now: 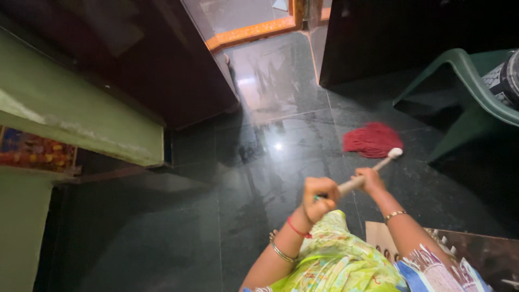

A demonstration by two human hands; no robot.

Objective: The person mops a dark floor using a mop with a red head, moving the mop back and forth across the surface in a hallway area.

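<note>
1. While I look down, my left hand [319,196] sits low in the middle of the frame, fingers curled tight round the top end of the mop handle [361,178].
2. My right hand [370,179] is just right of it and a little higher in the frame, fingers also wrapped shut on the handle.
3. From my hands the pale handle slants up and to the right, ending at a white socket.
4. Touching that socket, the red mop head [372,139] lies spread on the floor [259,162], right of centre.
5. Dark, glossy tiles show glare near the frame's middle.
6. At the right edge stands a green chair [469,81], apart from the mop head.
7. A dark door [162,70] fills the upper left.
</note>
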